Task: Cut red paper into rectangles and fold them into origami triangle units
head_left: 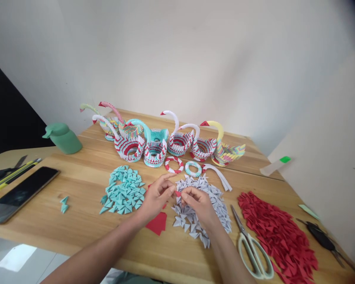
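Where a pale wall meets a wooden table [85,177], seven folded-paper swans [155,159], counted by their curved necks, stand along the back: three with white necks, and one each with light green, pink, teal and yellow. One teal paper bowl [158,135] sits among them; its neck, if any, I cannot make out. Set back like this, they presumably leave the front free for working.

Nearer are three piles of folded triangles, too many to count: a red pile [278,236] on the right, a grey pile [219,205] in the middle, a teal pile [124,193] on the left, probably kept apart by colour.

Two bare hands meet between the teal and grey piles. The left hand [159,193] and right hand [198,201] both look closed in a fingertip pinch.

One phone [23,193] lies at the left, near one green jug [64,138]. One pair of scissors [239,222] points away, handles towards the person, likely for easy picking up.

Smaller still: one loose white neck [220,175], one red-and-white ring [174,171], one teal-and-white ring [193,174], flat red paper [156,224] beneath the hands, and two stray teal triangles [64,207]. Smallest is one red piece [178,193], apparently gripped from both sides, perhaps to steady it.
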Action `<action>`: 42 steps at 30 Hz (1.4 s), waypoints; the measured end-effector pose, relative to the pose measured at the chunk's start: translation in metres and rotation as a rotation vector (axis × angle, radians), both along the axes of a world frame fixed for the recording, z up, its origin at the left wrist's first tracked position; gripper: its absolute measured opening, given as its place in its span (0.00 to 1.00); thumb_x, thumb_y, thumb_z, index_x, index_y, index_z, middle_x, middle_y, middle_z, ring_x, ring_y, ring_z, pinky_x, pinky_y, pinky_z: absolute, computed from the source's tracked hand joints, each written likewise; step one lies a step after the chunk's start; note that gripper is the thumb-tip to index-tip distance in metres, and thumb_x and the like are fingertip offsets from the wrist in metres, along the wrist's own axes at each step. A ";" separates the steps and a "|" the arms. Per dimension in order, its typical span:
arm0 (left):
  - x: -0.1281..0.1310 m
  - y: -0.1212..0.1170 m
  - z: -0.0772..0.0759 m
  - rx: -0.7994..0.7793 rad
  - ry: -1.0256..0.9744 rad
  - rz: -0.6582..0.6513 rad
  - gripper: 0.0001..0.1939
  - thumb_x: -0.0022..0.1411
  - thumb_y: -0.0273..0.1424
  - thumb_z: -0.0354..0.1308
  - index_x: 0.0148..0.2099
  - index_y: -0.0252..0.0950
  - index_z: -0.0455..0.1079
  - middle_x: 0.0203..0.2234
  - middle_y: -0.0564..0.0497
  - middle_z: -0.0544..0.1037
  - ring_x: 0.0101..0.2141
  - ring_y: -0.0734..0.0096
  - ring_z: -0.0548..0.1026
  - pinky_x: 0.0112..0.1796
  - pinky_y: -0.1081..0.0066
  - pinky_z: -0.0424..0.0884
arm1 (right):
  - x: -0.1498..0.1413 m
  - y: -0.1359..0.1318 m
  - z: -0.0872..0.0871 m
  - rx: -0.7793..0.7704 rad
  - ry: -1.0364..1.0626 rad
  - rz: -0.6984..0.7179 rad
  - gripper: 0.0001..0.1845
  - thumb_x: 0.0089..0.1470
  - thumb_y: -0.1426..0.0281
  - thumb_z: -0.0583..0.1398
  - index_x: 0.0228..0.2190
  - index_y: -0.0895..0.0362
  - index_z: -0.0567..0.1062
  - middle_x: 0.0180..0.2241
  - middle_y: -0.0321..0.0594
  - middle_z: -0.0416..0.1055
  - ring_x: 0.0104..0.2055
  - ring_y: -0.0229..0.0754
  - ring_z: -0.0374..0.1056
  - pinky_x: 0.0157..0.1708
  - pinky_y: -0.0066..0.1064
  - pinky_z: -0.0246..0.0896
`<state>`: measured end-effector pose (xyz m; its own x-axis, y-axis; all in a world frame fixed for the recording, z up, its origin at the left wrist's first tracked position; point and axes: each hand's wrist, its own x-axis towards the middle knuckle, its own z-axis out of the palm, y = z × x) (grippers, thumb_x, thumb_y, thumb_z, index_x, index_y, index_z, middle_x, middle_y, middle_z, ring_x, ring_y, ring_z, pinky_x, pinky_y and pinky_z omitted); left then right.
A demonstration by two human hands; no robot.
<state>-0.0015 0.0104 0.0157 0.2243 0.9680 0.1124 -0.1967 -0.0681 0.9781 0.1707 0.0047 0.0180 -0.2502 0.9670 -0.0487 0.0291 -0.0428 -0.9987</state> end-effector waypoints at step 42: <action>0.005 0.006 0.001 -0.167 -0.152 -0.145 0.19 0.53 0.38 0.63 0.42 0.32 0.64 0.22 0.53 0.74 0.23 0.74 0.73 0.26 0.74 0.68 | -0.006 -0.001 0.001 0.256 -0.288 -0.163 0.08 0.52 0.66 0.60 0.33 0.56 0.76 0.29 0.38 0.75 0.31 0.41 0.69 0.33 0.29 0.63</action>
